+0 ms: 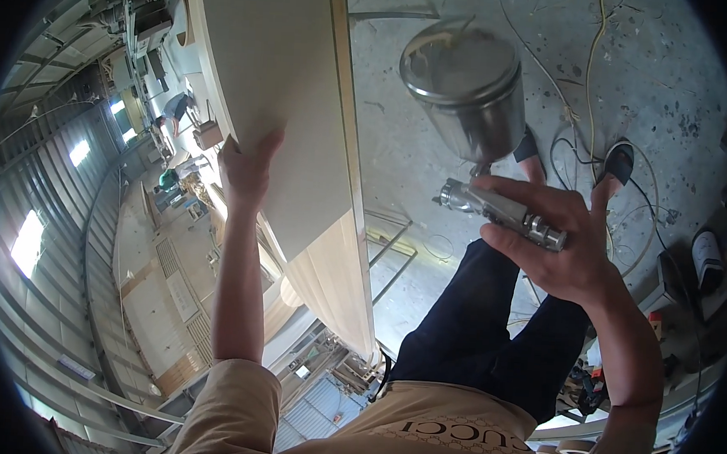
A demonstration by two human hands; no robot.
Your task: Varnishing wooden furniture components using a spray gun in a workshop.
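Note:
My right hand (pixel 564 242) is wrapped round a silver spray gun (pixel 496 208). A large metal paint cup (pixel 469 93) is mounted on the gun and hangs over the floor, to the right of a long flat grey panel (pixel 281 83). At the panel's left edge, my left hand (pixel 250 172) grips it, thumb lying on the grey face and the other fingers partly hidden at the edge. Pale wood (pixel 328 266) shows beyond the panel's near end, and a wooden strip (pixel 342 78) runs along its right side.
Yellowish and dark hoses (pixel 593 83) trail over the paint-spotted concrete floor (pixel 416 164) by my sandalled feet (pixel 618 162). A metal stand (pixel 391 249) is under the work. A loose shoe (pixel 707 253) lies at right. Other people (pixel 174 108) are far off at left.

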